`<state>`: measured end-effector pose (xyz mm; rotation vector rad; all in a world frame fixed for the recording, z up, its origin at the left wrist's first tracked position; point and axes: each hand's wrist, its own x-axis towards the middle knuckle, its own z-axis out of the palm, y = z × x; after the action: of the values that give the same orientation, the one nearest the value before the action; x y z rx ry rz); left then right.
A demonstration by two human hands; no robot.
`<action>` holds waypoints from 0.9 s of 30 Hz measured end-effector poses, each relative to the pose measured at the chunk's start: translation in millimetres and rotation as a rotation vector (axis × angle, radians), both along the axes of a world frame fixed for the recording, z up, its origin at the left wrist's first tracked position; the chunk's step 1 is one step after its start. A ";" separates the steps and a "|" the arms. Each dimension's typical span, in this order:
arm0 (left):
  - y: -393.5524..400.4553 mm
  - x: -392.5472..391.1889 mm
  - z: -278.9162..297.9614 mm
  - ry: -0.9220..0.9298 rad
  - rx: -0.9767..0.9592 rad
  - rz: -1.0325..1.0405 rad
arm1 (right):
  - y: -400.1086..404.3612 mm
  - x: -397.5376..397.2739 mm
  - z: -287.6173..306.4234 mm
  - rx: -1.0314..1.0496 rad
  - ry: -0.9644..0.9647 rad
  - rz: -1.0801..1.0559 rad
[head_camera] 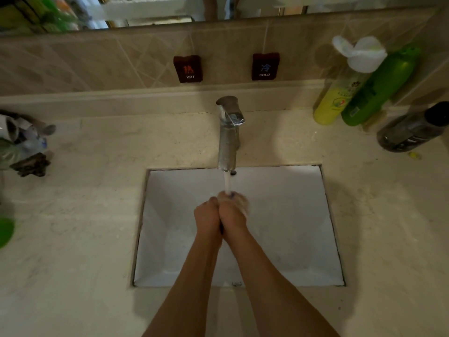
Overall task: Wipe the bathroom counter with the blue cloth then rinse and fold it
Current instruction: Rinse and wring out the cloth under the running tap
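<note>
Blue cloth [230, 195] shows only as a small dark-blue sliver between the fingertips, bunched up and almost wholly hidden inside the two hands, right under the stream of running water [227, 182]. Left hand [208, 216] and right hand [233, 213] are pressed side by side over the middle of the white rectangular sink [291, 239], each grip curled tight round the wadded cloth. Water falls from the chrome tap [228, 135] straight onto the top of the bundle. By my judgement the task is in its rinse step: the pale marble-patterned bench [97, 215] round the basin looks wiped, though I cannot tell for sure from its surface, and wringing and folding are yet to come. Further out, a yellow bottle [330, 103], a green bottle [379, 91] and a dark bottle [410, 130] stand at the bench's far right; hot and cold tags [187, 68] hang on the tiled wall.
</note>
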<state>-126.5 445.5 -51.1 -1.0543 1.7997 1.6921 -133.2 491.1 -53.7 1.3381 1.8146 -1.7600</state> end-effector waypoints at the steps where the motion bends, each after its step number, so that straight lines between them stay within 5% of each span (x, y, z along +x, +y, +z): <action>1: -0.2 -1.5 -2.9 0.014 -0.034 -0.002 | -0.6 0.2 1.3 -0.077 -0.008 -0.059; 8: -4.3 9.2 -1.4 0.122 0.200 0.485 | 24.3 -3.0 18.0 -0.457 -0.037 -0.514; 12: 4.2 22.2 -6.4 -0.110 0.559 0.492 | 22.0 9.8 4.4 -0.206 0.076 -0.215; 15: 12.1 15.2 -5.3 -0.171 0.707 0.487 | 18.6 24.1 5.0 -0.254 0.120 -0.195; 24: 15.5 16.3 -14.5 -0.179 0.794 0.424 | 34.3 31.7 17.0 -0.458 0.224 -0.315; 27: 10.2 11.6 -17.9 -0.095 0.844 0.421 | 39.0 33.3 11.4 -0.291 0.169 -0.127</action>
<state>-114.9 455.7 -69.0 -1.1060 0.6593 2.2719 -99.9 530.1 -42.3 1.2433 1.5027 -2.1643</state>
